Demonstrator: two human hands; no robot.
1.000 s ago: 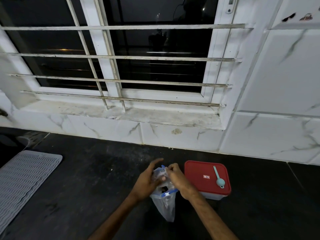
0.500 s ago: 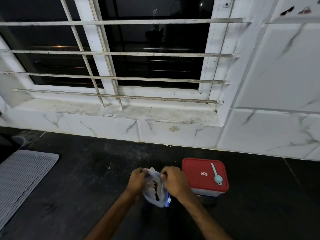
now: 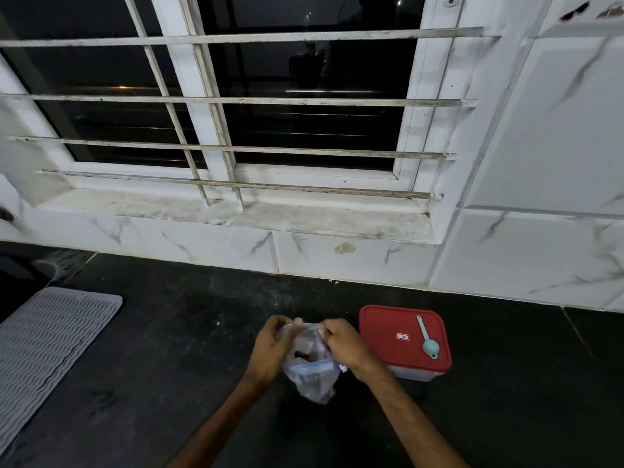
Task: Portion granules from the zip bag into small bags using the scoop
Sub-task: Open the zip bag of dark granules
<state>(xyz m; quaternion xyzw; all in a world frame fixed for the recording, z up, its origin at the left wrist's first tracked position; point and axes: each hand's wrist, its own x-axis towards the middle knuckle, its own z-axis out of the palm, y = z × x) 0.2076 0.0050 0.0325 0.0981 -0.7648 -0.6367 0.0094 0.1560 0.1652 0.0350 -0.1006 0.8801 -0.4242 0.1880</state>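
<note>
A clear zip bag (image 3: 312, 374) with a blue zip strip hangs above the dark counter, dark contents showing inside. My left hand (image 3: 270, 349) pinches the left side of its mouth and my right hand (image 3: 344, 346) pinches the right side, so the mouth is held apart between them. A pale blue scoop (image 3: 428, 339) lies on the red lid of a plastic box (image 3: 385, 324) just right of my right hand. No small bags can be made out.
A grey ribbed mat (image 3: 47, 346) lies on the black counter (image 3: 169, 366) at the left. White marbled wall tiles and a barred window with a dusty sill (image 3: 236, 214) rise behind the counter.
The bag hung lower a second ago, then was lifted and bunched between both hands. Now both hands grip its rim and hold the mouth wider apart.
</note>
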